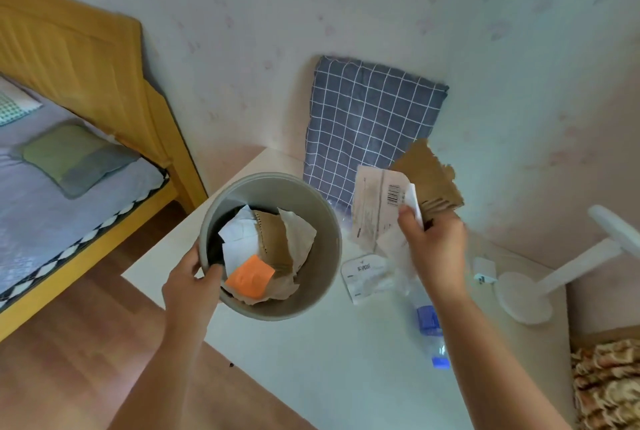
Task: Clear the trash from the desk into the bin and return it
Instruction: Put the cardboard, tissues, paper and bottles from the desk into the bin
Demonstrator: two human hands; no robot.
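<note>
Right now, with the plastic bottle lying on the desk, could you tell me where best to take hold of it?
Probably around the clear middle of the plastic bottle, coming down from above. It lies on its side on the desk, partly under the right forearm, so its round body is open to fingers from both sides. The right hand is full of paper and cardboard and must empty first.

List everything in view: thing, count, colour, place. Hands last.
Bin: one, grey, at the desk's left edge, holding paper, cardboard, an orange piece.
Cardboard and paper bundle: brown and white, held above the desk.
Packet: one, white, on desk.
Bottle: one, clear, blue cap, lying on desk.
Lamp: one, white, desk right.
Cushion: one, grey checked, against wall.
Desk: one, white.
Bed: one, yellow frame, left.
Left hand: grips bin rim.
Right hand: holds bundle.
</note>
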